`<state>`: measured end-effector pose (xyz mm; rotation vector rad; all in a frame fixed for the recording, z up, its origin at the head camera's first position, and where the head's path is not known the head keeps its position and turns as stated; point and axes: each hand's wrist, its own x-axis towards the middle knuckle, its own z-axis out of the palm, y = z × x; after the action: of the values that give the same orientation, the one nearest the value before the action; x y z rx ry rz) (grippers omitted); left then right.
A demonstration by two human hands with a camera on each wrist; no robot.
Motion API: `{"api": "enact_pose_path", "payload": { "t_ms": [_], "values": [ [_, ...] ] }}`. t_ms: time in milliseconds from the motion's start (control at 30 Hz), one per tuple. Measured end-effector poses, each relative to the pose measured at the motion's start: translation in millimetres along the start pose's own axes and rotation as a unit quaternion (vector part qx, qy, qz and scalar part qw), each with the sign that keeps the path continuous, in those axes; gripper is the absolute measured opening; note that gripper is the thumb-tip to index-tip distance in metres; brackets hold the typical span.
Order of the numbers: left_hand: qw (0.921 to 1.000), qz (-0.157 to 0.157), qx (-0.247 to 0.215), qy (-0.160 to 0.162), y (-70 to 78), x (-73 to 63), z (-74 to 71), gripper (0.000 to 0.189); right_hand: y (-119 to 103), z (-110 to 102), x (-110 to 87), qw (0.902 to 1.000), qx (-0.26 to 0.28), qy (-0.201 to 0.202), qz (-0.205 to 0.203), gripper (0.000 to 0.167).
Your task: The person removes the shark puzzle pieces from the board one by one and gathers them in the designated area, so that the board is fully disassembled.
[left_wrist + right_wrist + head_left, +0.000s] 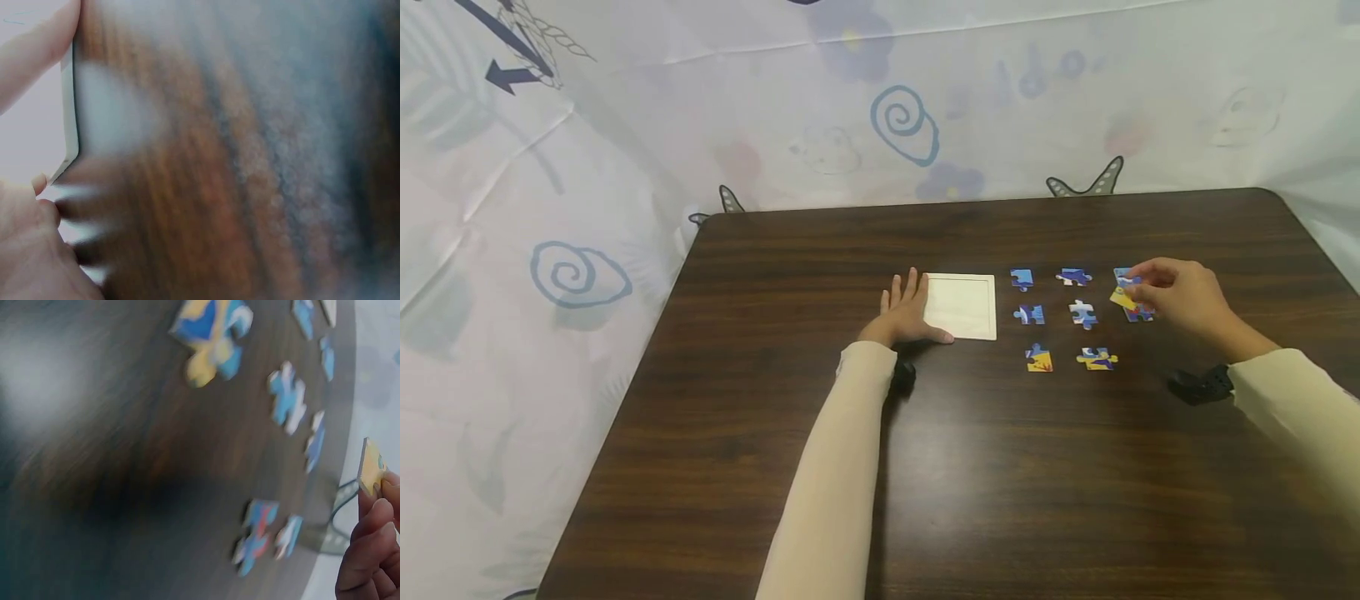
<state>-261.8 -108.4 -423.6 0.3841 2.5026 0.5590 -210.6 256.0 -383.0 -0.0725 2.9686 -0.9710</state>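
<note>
A shallow pale wooden puzzle tray (961, 307) lies on the table. My left hand (906, 317) rests at its left side, fingers spread and straight, with the thumb along the near left corner. In the left wrist view the tray's edge (70, 119) shows between thumb and fingers. My right hand (1183, 296) pinches a mostly yellow puzzle piece (372, 467) between thumb and fingertips, raised above the table. Beneath that hand lie a blue and red piece (255, 534) and a blue and white piece (289, 537), partly covered in the head view.
Between tray and right hand, loose puzzle pieces lie in rough rows, among them a blue corner piece (1022, 278), a white and blue piece (1083, 314) and a yellow and blue piece (1097, 359). The dark wooden table (1000, 483) meets a patterned white cloth (1000, 108) behind.
</note>
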Motion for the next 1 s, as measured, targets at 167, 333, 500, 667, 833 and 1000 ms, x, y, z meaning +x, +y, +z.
{"api": "enact_pose_path", "payload": {
  "t_ms": [167, 333, 500, 667, 833, 1000],
  "values": [
    [0.9999, 0.008, -0.006, 0.004, -0.4, -0.1, 0.9, 0.118, 18.5, -6.2, -12.9, 0.9995, -0.022, -0.018, 0.011, 0.029],
    [0.9999, 0.008, -0.01, 0.002, -0.8, -0.2, 0.6, 0.118, 31.0, -10.1, -22.4, 0.9973, -0.035, -0.06, 0.021, 0.026],
    [0.9999, 0.008, -0.01, 0.002, -1.6, -0.4, -0.9, 0.118, 38.2, -13.0, -27.6, 0.9919, -0.036, -0.117, 0.036, 0.026],
    [0.9999, 0.008, -0.008, 0.006, -3.3, -0.6, -2.0, 0.118, 42.9, -7.7, -29.4, 0.9874, -0.026, -0.152, 0.037, 0.03],
    [0.9999, 0.011, -0.006, 0.007, -3.2, 1.0, -1.3, 0.118, 45.8, -1.4, -32.4, 0.9867, -0.015, -0.158, 0.038, 0.031],
    [0.9999, 0.009, -0.005, 0.008, -1.5, 1.8, -0.9, 0.118, 45.4, 0.9, -34.2, 0.9885, -0.026, -0.146, 0.03, 0.028]
  ]
}}
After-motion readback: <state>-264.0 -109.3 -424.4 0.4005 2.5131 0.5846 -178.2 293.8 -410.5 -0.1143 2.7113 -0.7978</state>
